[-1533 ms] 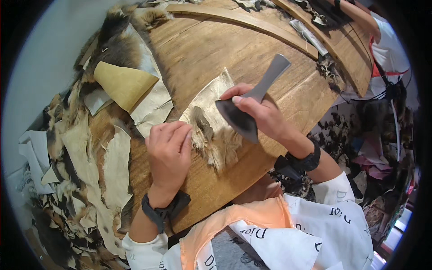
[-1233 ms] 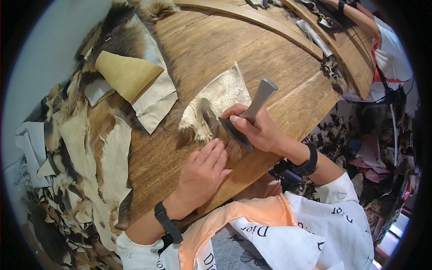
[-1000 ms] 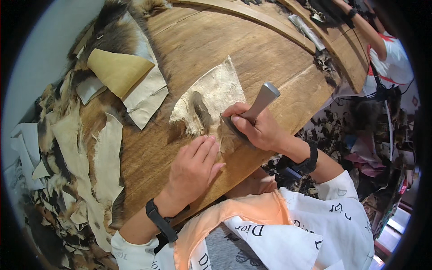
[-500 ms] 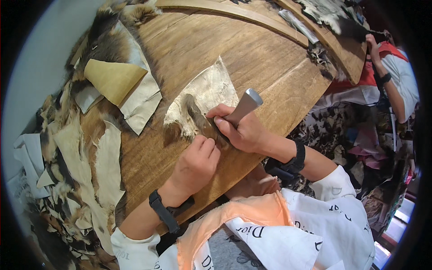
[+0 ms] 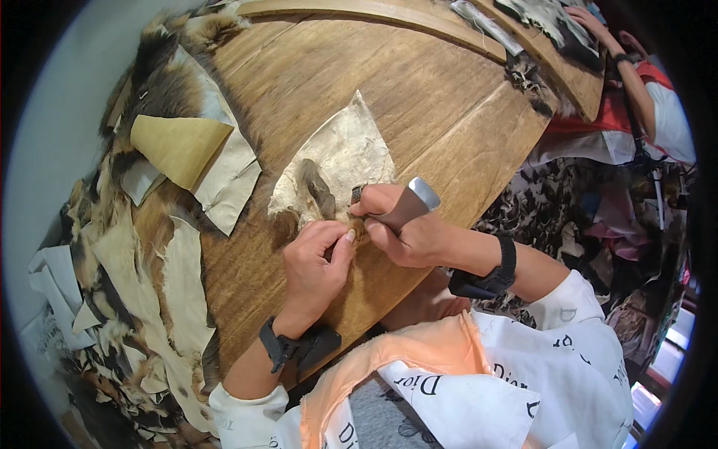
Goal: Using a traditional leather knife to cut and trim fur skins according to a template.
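Right hand (image 5: 407, 232) closed around a grey-handled scraping tool (image 5: 410, 203); handle end sticks up and away from the fist, working end hidden under the fingers, pressed at the near edge of the hide. Left hand (image 5: 318, 258) beside it, fingers curled and pinching the furry near edge of the same hide, thumb tip nearly touching the right hand's fingers. Both wrists carry dark bands.

Wooden table (image 5: 314, 82), large, curved edge, plank grain running away from the person. Hands work close to its near edge.

Heap of fur and skin offcuts (image 5: 142, 299) along the left edge of the table, spilling over it: pale leather sides, brown and dark fur, many strips overlapping. On top of the heap toward the far left corner, a tan triangular piece (image 5: 176, 146) lying on a paler skin.

Hide piece (image 5: 340, 165), roughly triangular, pale flesh side up, lies flat on the table just beyond the hands, its point aimed at the far edge. A dark fur tuft (image 5: 318, 187) curls over its near part; brown fur fringes the near edge where the hands grip.

Far right corner: another person's arm (image 5: 636, 82) in a red-and-white sleeve, resting at the table edge by dark fur scraps (image 5: 550, 22).
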